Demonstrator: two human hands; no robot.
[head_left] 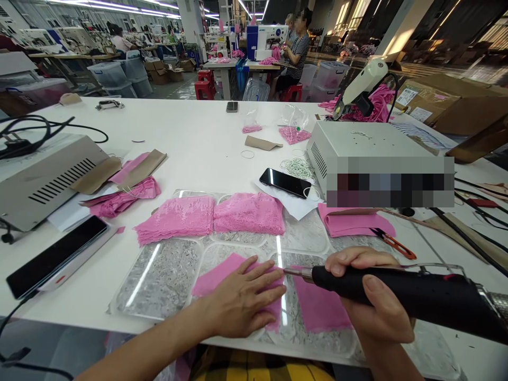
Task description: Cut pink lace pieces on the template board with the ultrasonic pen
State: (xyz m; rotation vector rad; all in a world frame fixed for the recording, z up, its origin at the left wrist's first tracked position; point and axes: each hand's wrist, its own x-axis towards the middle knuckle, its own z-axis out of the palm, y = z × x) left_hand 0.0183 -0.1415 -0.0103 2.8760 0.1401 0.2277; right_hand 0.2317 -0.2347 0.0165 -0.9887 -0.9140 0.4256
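My left hand (pixel 246 296) lies flat with fingers spread on a piece of pink fabric (pixel 216 278), pressing it on a clear plastic sheet (pixel 159 280). My right hand (pixel 377 301) is wrapped around a thick black handheld tool (pixel 428 296) with a narrow metal tip and a wire lever on top. Its tip points left and ends beside my left fingertips, near the fabric's right edge; contact cannot be made out. Right of that edge lies another pink fabric piece (pixel 319 304), partly under my right hand. Beyond are two stacks of pink lace pieces, left (pixel 177 217) and right (pixel 249 214).
A grey metal box (pixel 369 143) stands at right, another (pixel 51 174) at left. Orange-handled snips (pixel 397 246) lie by folded pink fabric (pixel 353 222). Phones (pixel 284 182), elastic loops (pixel 297 168), a pink bundle (pixel 123 196) and cables surround the work area. A person sews in the background.
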